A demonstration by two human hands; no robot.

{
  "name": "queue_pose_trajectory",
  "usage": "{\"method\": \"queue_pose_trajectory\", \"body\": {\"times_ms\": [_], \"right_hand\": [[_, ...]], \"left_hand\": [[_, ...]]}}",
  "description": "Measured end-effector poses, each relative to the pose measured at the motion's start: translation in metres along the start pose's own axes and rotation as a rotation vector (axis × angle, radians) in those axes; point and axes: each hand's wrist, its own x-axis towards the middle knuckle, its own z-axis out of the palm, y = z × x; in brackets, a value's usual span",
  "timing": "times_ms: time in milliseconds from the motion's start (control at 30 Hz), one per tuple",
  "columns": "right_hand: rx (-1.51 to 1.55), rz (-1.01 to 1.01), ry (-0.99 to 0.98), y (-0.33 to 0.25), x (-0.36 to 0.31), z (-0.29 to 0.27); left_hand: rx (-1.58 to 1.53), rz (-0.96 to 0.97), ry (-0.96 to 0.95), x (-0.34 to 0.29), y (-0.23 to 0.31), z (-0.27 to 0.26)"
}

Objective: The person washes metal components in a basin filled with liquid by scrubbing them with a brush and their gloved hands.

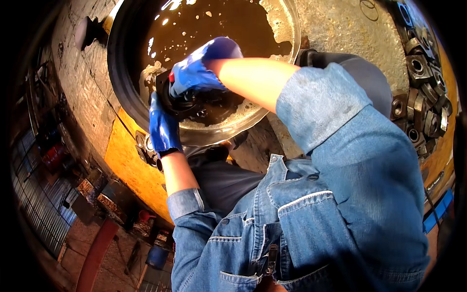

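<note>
A wide round basin (295, 22) holds murky brown liquid with foam along its edge. At its near left side, my left hand (164, 127), in a blue rubber glove, grips the edge of a dark, wet metal part (168, 100). My right hand (192, 75), gloved the same way, reaches across and presses down over that part with its fingers curled. A small red piece (171, 77) shows beside the right glove; the rest of what that hand holds is hidden beneath it. The lower side of the dark part is also out of sight.
Several metal bearing housings (417, 65) lie heaped at the far right. A few metal rings (143, 141) rest on the yellow surface (124, 148) by my left wrist. Thin wire rings (369, 7) lie at the upper right. A blue container (156, 256) stands lower left.
</note>
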Motion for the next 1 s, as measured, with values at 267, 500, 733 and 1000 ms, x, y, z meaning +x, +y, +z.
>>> {"method": "queue_pose_trajectory", "body": {"times_ms": [267, 500, 733, 1000], "right_hand": [[-0.601, -0.393, -0.294, -0.023, -0.025, -0.032], [-0.863, -0.571, -0.324, -0.025, -0.023, -0.029], [-0.832, -0.423, -0.124, -0.043, -0.021, -0.025], [-0.290, 0.257, -0.141, -0.055, -0.004, -0.003]], "left_hand": [[-0.109, 0.057, 0.035, -0.022, 0.012, 0.018], [0.048, 0.013, 0.145, -0.052, 0.043, 0.048], [-0.202, -0.028, 0.092, -0.039, 0.035, 0.044], [0.094, 0.031, 0.090, -0.035, 0.032, 0.035]]}}
